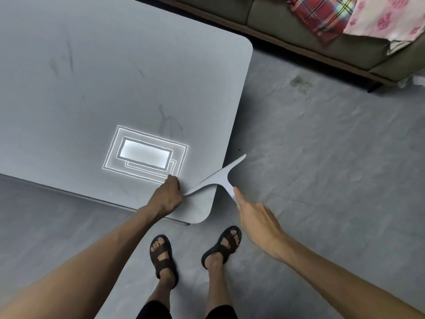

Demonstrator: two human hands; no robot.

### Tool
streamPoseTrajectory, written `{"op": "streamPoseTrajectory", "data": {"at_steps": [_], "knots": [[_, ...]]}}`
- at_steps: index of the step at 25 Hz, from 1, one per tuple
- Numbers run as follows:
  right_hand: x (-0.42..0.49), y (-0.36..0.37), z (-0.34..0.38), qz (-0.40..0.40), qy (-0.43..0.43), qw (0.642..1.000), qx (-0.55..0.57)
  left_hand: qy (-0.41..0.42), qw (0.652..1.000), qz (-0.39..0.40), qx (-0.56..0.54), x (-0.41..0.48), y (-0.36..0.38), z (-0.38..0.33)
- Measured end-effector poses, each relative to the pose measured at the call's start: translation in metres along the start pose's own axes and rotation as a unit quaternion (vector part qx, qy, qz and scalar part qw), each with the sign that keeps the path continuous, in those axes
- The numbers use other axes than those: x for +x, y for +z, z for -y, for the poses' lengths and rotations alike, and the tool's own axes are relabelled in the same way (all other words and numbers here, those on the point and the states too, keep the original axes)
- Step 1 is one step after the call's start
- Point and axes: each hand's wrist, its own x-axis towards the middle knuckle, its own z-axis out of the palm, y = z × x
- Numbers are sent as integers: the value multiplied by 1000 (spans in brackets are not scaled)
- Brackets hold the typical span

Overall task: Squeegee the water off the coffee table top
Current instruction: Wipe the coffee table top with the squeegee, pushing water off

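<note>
The grey coffee table top fills the upper left, with faint streaks and a bright reflection of a ceiling light on it. A grey T-shaped squeegee lies over the table's near right corner, its blade running from the table top out past the right edge. My left hand is closed at the blade's left end, on the table near the front edge. My right hand reaches in from the right, off the table, its fingertips on the end of the squeegee's handle; the grip itself is hidden.
A sofa with a plaid cloth and a pink patterned cloth stands at the upper right. Grey floor surrounds the table. My sandalled feet stand just before the table's corner.
</note>
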Motion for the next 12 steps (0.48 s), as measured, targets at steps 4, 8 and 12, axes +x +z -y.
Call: {"op": "streamPoseTrajectory", "data": {"at_steps": [4, 8, 12], "knots": [[-29, 11, -4, 19, 8, 999, -39, 20, 998, 53, 16, -20, -1, 8], [-44, -6, -30, 6, 52, 994, -96, 27, 996, 80, 30, -34, -7, 18], [-38, -20, -13, -9, -40, 992, -121, 0, 1000, 2, 23, -43, -14, 31]]}}
